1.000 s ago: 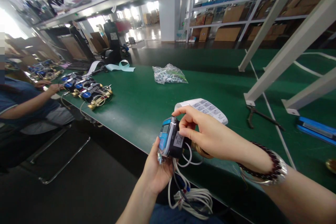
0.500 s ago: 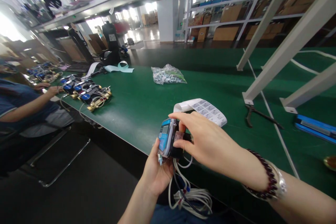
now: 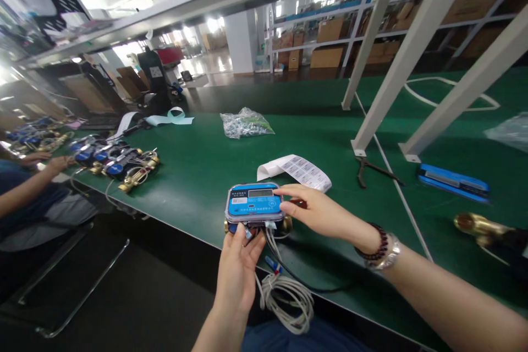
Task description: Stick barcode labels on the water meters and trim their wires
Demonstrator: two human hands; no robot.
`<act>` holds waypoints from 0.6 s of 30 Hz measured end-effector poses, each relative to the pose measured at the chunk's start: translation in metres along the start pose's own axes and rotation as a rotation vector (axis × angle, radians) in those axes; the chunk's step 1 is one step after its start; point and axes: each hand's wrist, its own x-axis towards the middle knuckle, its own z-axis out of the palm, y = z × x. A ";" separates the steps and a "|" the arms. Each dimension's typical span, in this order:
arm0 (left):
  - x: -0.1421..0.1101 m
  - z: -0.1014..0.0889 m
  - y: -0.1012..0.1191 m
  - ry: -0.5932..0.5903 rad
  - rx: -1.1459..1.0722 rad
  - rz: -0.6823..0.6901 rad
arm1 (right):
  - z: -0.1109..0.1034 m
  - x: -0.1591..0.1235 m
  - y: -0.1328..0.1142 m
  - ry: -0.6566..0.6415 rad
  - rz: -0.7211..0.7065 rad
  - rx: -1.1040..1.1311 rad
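Meter (image 3: 252, 206) cradled at the tabletop's near edge

The blue-faced meter sits at the near edge of the green tabletop (image 3: 193, 176), its face tipped up toward the person; whether the tabletop bears any of its weight cannot be told. The left hand (image 3: 238, 269) holds it from the near side, thumb up front and fingers reaching beneath. The right hand (image 3: 324, 212) is at the case's right side, forefinger and thumb only narrowly parted, tips at the edge; whether they press or merely touch is not clear.

A brass fitting (image 3: 287, 224) shows below the case on the right, so the piece is probably heavy for its size and best carried from underneath. The case looks stiff, its clear cover smooth and perhaps slippery; the side walls should give a surer hold than the face. The small display window (image 3: 260, 193) seems the part to spare from pressure. The grey cable (image 3: 289, 305), coiled in front of the near edge above the lap, looks limp and could drag on the meter, so lifting by it would be unwise.

Behind the meter, farther from the near edge, lies a curled label sheet (image 3: 307, 172).
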 end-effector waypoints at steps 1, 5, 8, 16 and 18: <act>0.000 0.000 -0.001 0.006 0.005 -0.002 | 0.004 -0.002 0.002 0.003 -0.010 -0.002; 0.002 -0.003 0.002 -0.020 0.033 -0.030 | 0.010 0.000 0.005 -0.004 -0.012 0.044; 0.002 -0.011 0.008 -0.096 0.105 -0.085 | 0.008 0.003 0.006 -0.004 -0.011 0.036; -0.006 -0.013 0.010 -0.146 0.291 0.036 | 0.015 0.004 0.005 0.018 -0.088 -0.124; -0.005 -0.009 0.015 -0.160 0.301 0.000 | 0.021 0.012 0.005 0.045 -0.093 -0.184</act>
